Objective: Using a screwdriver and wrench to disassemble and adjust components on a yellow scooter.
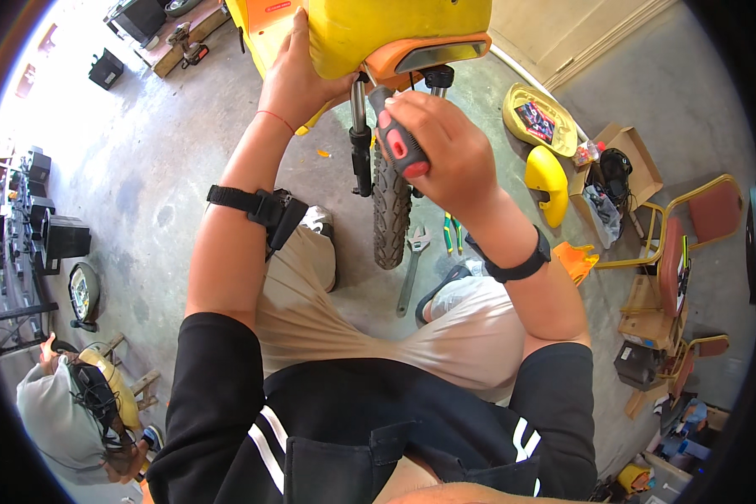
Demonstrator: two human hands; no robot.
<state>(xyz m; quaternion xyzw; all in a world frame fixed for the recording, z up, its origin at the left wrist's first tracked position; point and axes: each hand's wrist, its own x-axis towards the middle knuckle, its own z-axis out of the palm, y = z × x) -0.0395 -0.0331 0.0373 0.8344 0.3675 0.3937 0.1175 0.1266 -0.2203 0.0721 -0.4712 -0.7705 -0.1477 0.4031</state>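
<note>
A yellow and orange vehicle body [378, 29] fills the top centre, above a front fork [359, 126] and treaded tyre [391, 218]. My left hand [298, 88] grips the body's lower left part, thumb toward the fork top. My right hand [445, 147] is wrapped round a grey and red screwdriver [399, 139], angled up to the body's underside beside the left fork leg; its tip is hard to make out. An adjustable wrench [413, 269] and green-handled pliers [452, 233] lie on the floor below the wheel.
A yellow fender [546, 185], a yellow basin [538, 122], open carton [630, 160], chairs [706, 210] and boxes line the right. A power drill [186, 46] rests top left; dark parts on a rack [34, 227] stand left. Another person [67, 420] crouches lower left.
</note>
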